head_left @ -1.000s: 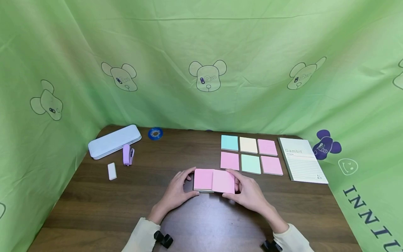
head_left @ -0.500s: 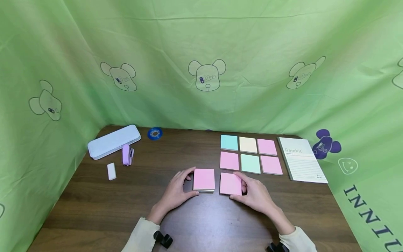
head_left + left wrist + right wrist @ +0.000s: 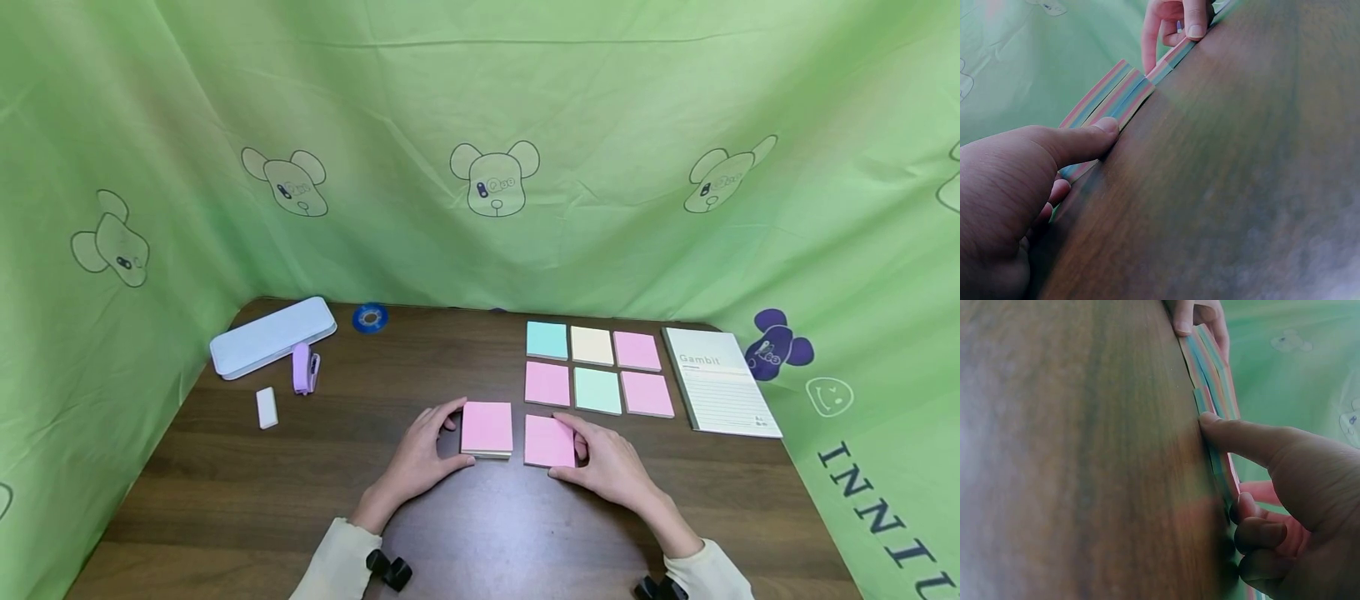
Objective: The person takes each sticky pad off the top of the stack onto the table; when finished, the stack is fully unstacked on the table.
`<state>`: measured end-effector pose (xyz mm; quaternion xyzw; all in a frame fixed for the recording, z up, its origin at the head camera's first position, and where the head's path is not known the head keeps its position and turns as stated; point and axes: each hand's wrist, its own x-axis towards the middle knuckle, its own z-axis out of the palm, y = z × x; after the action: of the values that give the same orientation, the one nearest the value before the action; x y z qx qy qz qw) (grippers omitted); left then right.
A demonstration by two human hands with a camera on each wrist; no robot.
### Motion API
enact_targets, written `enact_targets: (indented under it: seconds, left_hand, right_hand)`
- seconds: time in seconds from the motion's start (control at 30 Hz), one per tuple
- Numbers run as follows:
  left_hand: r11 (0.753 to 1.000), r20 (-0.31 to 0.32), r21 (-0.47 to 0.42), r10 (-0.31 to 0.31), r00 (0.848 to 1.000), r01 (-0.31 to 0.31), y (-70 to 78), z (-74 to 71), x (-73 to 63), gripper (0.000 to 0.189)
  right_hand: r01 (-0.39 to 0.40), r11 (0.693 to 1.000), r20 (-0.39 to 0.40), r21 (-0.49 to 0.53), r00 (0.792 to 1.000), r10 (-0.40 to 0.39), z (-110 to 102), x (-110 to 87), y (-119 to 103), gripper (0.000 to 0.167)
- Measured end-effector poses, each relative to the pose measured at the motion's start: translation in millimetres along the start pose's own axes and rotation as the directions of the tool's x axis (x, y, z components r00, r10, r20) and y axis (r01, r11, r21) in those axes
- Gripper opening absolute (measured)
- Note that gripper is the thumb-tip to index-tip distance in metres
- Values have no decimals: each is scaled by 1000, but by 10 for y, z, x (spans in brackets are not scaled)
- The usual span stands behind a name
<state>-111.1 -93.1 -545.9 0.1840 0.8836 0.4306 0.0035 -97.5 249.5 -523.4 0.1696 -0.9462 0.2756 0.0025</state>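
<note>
In the head view, a thick stack of pink-topped sticky note pads [image 3: 486, 428] lies on the table at the centre. My left hand [image 3: 422, 450] holds it by the left side, thumb at the near edge and fingers at the far edge. In the left wrist view the stack [image 3: 1107, 94] shows striped, multicoloured sides. Just to its right, across a narrow gap, lies a thinner pink-topped sticky note pad [image 3: 549, 440]. My right hand [image 3: 606, 462] grips this pad between thumb and fingers; in the right wrist view the thumb [image 3: 1235, 432] presses its near side.
Behind the right hand, several sticky note pads [image 3: 597, 390] lie in two rows, beside a white notebook [image 3: 722, 382]. At the left are a pale blue case [image 3: 273, 337], a purple stapler [image 3: 303, 368], a white eraser [image 3: 266, 407] and a blue tape roll [image 3: 370, 317]. A green curtain [image 3: 495, 92] surrounds the table.
My right hand has drawn the pink pad off the stack to the right and lowered it onto the table, a little nearer me. My left hand keeps its place on the stack.
</note>
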Motion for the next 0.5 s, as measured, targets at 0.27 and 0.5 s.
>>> enact_targets:
  seconds: [0.27,0.5]
  left_hand:
    - [1000,-4,-13,-2,1000,2,2,3,0,92]
    - [1000,-4,-4,-3,1000,3,7,2,-4,92]
  right_hand:
    - [10,1000,-16,-21,1000,-11,-1,5,-45,86]
    - [62,998,-60,8,996,-61,-7,86,-189,82]
